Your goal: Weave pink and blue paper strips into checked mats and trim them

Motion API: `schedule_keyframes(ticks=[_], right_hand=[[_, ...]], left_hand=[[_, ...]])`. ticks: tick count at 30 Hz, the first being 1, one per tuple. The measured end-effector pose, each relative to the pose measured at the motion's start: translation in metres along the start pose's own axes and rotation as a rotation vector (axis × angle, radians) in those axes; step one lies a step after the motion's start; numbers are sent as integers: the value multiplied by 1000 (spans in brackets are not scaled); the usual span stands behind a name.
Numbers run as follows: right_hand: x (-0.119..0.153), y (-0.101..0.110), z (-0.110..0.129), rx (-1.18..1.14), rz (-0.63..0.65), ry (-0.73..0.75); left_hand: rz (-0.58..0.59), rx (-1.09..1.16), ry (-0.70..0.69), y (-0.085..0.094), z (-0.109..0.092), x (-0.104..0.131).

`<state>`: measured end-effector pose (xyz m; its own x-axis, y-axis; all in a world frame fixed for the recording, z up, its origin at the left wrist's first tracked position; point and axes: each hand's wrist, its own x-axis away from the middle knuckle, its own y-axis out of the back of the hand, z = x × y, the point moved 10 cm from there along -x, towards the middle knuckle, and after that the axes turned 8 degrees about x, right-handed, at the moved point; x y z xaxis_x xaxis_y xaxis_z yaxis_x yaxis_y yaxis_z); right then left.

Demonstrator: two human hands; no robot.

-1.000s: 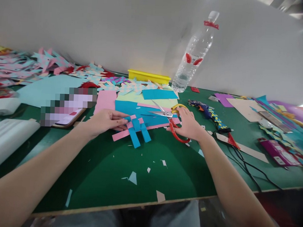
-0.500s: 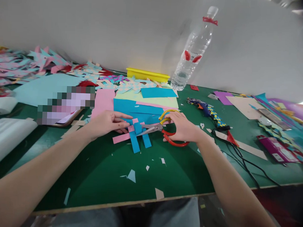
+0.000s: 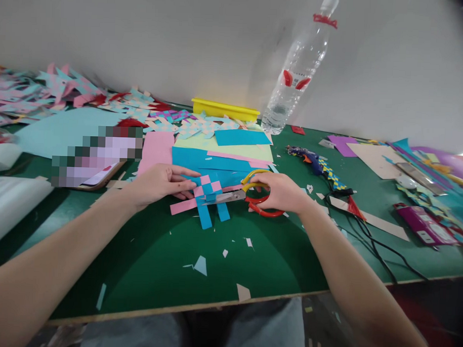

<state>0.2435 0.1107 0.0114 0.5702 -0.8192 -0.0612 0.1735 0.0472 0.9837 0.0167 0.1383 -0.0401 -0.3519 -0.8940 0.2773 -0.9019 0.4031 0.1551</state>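
Observation:
At the middle of the table lies a small woven piece of pink and blue paper strips (image 3: 204, 192), its loose ends pointing left and toward me. My left hand (image 3: 158, 185) pinches its left side between thumb and fingers. In my right hand (image 3: 282, 191) are scissors (image 3: 236, 195) with one yellow and one red handle loop. Their blades are nearly together and point left, lying over the right part of the weave. Whether paper sits between the blades, I cannot tell.
Behind the weave are blue paper sheets (image 3: 190, 157) and a pink sheet (image 3: 158, 146). A plastic bottle (image 3: 296, 69) leans at the wall. A phone (image 3: 110, 159) lies left; a glue gun (image 3: 311, 163) and its cord are right. Paper scraps (image 3: 201, 265) dot the front.
The scissor blades have come together from being apart. A blue strip that was raised in a loop now lies flatter in the weave. Both hands keep their places.

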Motion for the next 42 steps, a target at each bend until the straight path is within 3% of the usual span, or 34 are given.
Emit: schedule_keyframes(ticks=[14,21,32,36,42], right_hand=[[2,4,-5,-1,-15,-78],[6,19,-15,-191,-217,-119],[12,38,-37,-76,-446,-341],[15,28,-43,-333,-366,-472],[13,-3,-20,-909,-222,-544]], left_hand=[[21,145,77,2,8,1],[16,146,77,-2,6,3],[-417,330,-87,41,-14,17],[-398,422,-108,36,-14,16],[-194,464,34,-3,-8,13]])
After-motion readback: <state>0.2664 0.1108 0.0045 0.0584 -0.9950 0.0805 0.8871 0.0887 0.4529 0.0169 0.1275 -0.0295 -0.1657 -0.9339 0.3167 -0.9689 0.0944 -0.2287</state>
